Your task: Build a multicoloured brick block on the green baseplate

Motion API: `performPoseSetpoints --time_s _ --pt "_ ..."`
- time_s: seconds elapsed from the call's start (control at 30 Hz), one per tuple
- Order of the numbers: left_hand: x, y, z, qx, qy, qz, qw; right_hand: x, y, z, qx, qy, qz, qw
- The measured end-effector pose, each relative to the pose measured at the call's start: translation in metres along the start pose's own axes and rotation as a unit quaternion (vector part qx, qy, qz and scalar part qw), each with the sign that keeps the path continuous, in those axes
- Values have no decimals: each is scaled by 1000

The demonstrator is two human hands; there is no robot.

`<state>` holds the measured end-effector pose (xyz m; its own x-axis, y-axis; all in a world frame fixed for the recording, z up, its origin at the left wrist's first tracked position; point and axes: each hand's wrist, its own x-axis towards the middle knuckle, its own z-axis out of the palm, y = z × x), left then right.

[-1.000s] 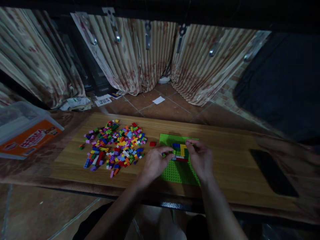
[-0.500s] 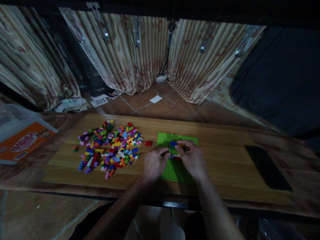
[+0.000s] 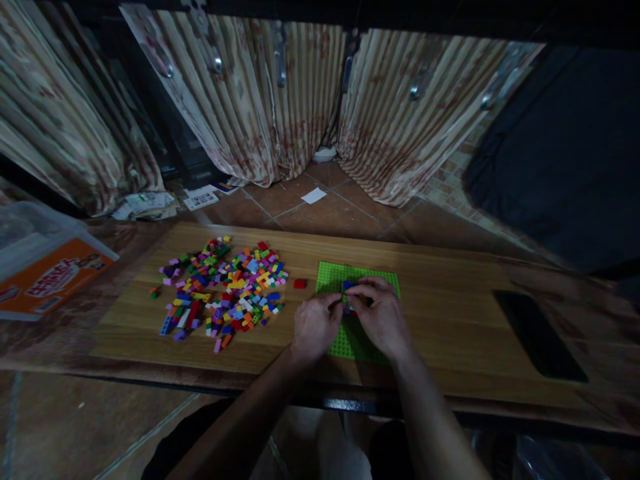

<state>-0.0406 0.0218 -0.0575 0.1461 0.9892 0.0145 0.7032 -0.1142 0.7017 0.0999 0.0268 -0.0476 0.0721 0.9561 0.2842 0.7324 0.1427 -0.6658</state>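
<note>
A bright green studded baseplate (image 3: 357, 347) lies on the wooden board in front of me. On it sits a small build of toy bricks (image 3: 349, 285), with blue, green and some red showing; most of it is covered by my fingers. My left hand (image 3: 316, 325) pinches at the build's left side with thumb and fingertips. From the right, my right hand (image 3: 384, 317) has its thumb and curled fingers closed on the same bricks. A single red brick (image 3: 300, 284) lies just left of the baseplate.
A wide pile of loose coloured bricks (image 3: 237, 283) covers the board's left part. A clear tub with an orange label (image 3: 65, 277) stands at far left. A black phone-like slab (image 3: 540, 337) lies on the right. Striped curtains (image 3: 270, 107) hang beyond the board (image 3: 450, 320).
My hands have drawn closer together over the build, and my right fingers now cover more of it. The whole view has shifted slightly.
</note>
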Motion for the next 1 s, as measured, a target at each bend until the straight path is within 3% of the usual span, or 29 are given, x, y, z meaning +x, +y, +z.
performPoseSetpoints --time_s 0.2,0.5,0.73,1.0 --pt "-1 6 -3 115 -21 19 993 1 0 -2 -12 0 5 1000" --pt "-3 13 -4 201 -43 53 977 3 2 2 -11 17 41 999" --pt "-5 13 -3 203 -67 61 975 6 2 3 4 26 77 997" --pt "-6 11 -4 169 -65 61 982 10 5 5 14 20 70 997"
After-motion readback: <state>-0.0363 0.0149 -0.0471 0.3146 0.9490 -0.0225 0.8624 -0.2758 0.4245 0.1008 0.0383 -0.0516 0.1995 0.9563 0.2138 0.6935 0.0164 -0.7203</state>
